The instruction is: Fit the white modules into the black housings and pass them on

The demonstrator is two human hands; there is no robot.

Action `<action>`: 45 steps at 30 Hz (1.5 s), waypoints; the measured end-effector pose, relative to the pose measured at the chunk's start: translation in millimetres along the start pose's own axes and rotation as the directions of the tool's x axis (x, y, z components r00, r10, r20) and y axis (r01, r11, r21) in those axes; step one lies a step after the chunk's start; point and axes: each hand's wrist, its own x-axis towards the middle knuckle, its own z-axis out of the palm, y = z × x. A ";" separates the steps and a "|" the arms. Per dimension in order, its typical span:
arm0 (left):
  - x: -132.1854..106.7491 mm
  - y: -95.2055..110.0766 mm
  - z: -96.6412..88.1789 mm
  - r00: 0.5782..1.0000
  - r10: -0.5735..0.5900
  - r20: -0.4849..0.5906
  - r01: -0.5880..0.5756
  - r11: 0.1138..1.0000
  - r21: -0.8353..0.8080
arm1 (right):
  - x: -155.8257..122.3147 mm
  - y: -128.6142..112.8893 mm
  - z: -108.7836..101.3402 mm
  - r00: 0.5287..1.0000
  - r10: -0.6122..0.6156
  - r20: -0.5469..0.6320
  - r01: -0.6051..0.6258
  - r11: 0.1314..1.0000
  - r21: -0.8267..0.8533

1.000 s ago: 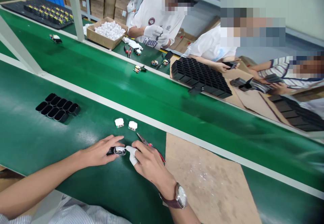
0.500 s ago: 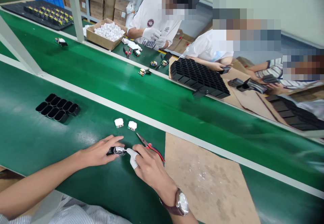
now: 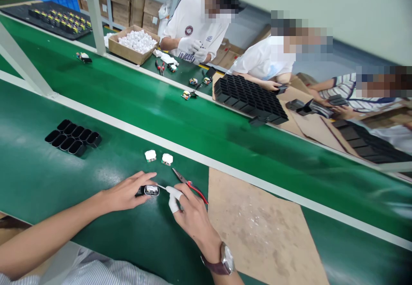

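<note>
My left hand (image 3: 137,190) is closed round a small black plastic case (image 3: 140,192), lying on the green bench with its open end toward my right hand. Inside that end a circuit board (image 3: 152,190) with white material on it is visible. My right hand (image 3: 185,207), with white covers on thumb and index finger, pinches a thin pale strip (image 3: 162,187) whose tip reaches the upper rim of the case; whether it is a wire or a tool I cannot tell. Beyond the hands stand two white-topped circuit boards (image 3: 150,156). Red-handled pliers (image 3: 189,185) lie just behind my right hand.
Several empty black cases (image 3: 72,137) stand grouped at the left. A stained cardboard sheet (image 3: 257,225) covers the bench at the right. Past the white rail (image 3: 128,131) runs a green conveyor belt (image 3: 138,92) carrying circuit boards (image 3: 186,95). Co-workers sit across it, near a black case stack (image 3: 251,98).
My right hand has drawn back slightly and its fingers have straightened, exposing more of the thin strip. My left hand keeps the case in place. Boards on the belt have shifted right.
</note>
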 end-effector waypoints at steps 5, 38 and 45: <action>0.0 0.1 0.8 1.000 -0.022 -0.018 0.022 1.000 -0.013 | -29.5 1.1 18.7 0.992 0.121 -0.032 -0.124 0.986 -0.115; 4.6 -3.7 0.6 0.998 0.028 -0.053 -0.031 0.998 -0.060 | 18.0 -9.2 32.4 0.994 -0.094 0.056 0.077 0.964 0.255; 3.7 -4.5 1.5 0.998 0.011 -0.055 -0.014 0.998 -0.068 | 11.4 -10.6 32.5 0.999 -0.034 -0.040 0.045 0.938 0.343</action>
